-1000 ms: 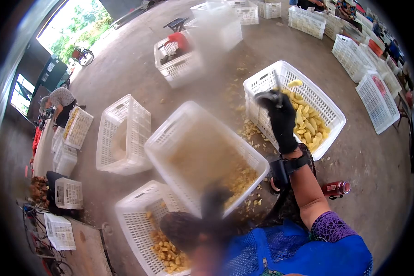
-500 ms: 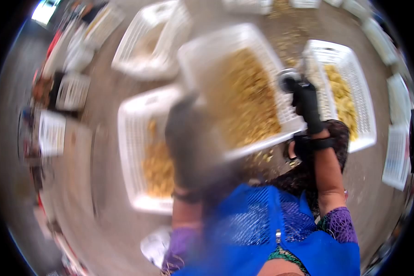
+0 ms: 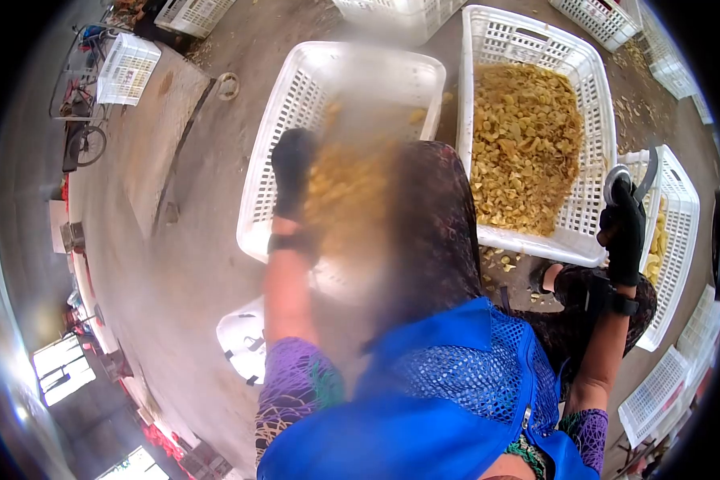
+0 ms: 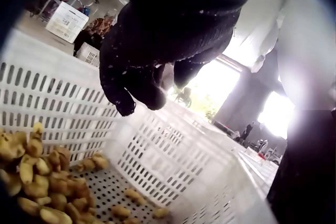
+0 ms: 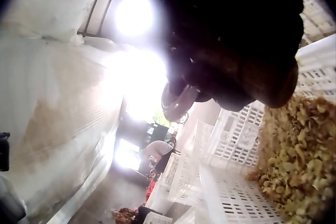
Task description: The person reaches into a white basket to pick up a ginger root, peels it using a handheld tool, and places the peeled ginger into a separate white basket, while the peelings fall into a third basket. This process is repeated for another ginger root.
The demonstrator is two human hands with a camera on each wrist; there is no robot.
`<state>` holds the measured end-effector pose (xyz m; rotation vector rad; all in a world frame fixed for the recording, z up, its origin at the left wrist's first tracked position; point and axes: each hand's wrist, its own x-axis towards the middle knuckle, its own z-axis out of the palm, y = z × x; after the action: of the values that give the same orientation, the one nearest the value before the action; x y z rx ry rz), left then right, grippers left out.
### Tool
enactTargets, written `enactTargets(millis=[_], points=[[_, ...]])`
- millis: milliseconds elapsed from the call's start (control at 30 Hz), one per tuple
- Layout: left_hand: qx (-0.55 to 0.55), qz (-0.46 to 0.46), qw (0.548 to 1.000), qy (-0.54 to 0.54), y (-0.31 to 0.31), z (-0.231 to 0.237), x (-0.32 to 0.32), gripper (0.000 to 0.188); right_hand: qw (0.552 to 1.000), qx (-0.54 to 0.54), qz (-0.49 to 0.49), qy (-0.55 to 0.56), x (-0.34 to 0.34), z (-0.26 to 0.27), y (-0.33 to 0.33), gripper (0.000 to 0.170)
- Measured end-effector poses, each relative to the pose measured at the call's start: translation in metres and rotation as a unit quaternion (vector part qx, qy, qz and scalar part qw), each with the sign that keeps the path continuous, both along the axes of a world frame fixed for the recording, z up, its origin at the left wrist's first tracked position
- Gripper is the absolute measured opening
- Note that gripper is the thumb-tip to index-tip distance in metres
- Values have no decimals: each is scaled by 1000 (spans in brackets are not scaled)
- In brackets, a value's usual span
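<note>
My black-gloved left hand (image 3: pixel 292 170) is over the left white crate (image 3: pixel 256 204). In the left wrist view its fingers hang loosely bent above knobbly, ginger-like roots (image 4: pixel 55 182) heaped at one end of the crate, apart from them. At the right, my gloved right hand (image 3: pixel 624 236) grips a metal tool (image 3: pixel 650 172) with a curved blade and a rounded shiny end. It is beside the corner of the middle crate (image 3: pixel 540 242), which holds a thick layer of yellow-brown peelings (image 3: pixel 528 144). The tool's handle is hidden in the glove.
Beyond my right hand stands another crate (image 3: pixel 680 276) with peeled yellow pieces (image 3: pixel 657 240). My knee (image 3: pixel 440 200) comes between the left and middle crates. A white bag (image 3: pixel 244 340) lies on the floor at left. A person (image 5: pixel 157 150) bends among crates farther off.
The head view has swung toward the left crate. My left hand has moved over that crate's roots, and my right hand still grips the tool, now away from the peeled pieces.
</note>
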<state>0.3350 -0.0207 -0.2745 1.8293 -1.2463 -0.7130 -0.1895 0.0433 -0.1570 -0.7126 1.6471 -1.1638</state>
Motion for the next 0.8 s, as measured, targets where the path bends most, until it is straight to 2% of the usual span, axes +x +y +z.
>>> enactTargets(millis=[33,67,167,267,300,333,400,533,567,600,633,700,733,800], points=[[-16,-17,997,-79,0,-30,14,21,999,-9,12,31,1,-4,0,22],[-32,-35,986,-158,-1,-41,18,22,999,-7,15,32,3,-4,-2,22],[12,-5,988,-155,4,-70,17,23,996,85,31,-2,10,-5,-8,25],[74,8,986,-149,4,-85,14,23,996,80,16,47,26,-15,-15,27],[94,-4,994,-55,4,-88,11,23,994,106,10,37,27,-15,-17,29],[98,-3,994,-51,4,-91,8,23,993,110,11,41,27,-18,-17,29],[130,-69,989,3,2,-96,2,21,990,119,31,65,29,-25,-21,32],[67,-70,995,23,-10,-135,-12,18,982,163,21,89,45,-29,-30,37],[-36,-152,963,-220,-18,-147,-13,16,983,149,28,103,43,-34,-28,36],[-135,-221,856,-447,-23,-157,-14,15,983,149,30,107,41,-36,-29,36],[-136,-219,858,-445,-26,-166,-18,15,983,147,37,99,40,-37,-29,29],[59,-180,941,-279,-35,-147,-38,12,985,130,45,100,36,-43,-28,21],[59,-182,942,-277,-40,-145,-45,12,985,131,43,103,36,-45,-29,21],[147,-214,915,-308,-53,-163,-54,14,986,150,1,69,38,-45,-31,21]])
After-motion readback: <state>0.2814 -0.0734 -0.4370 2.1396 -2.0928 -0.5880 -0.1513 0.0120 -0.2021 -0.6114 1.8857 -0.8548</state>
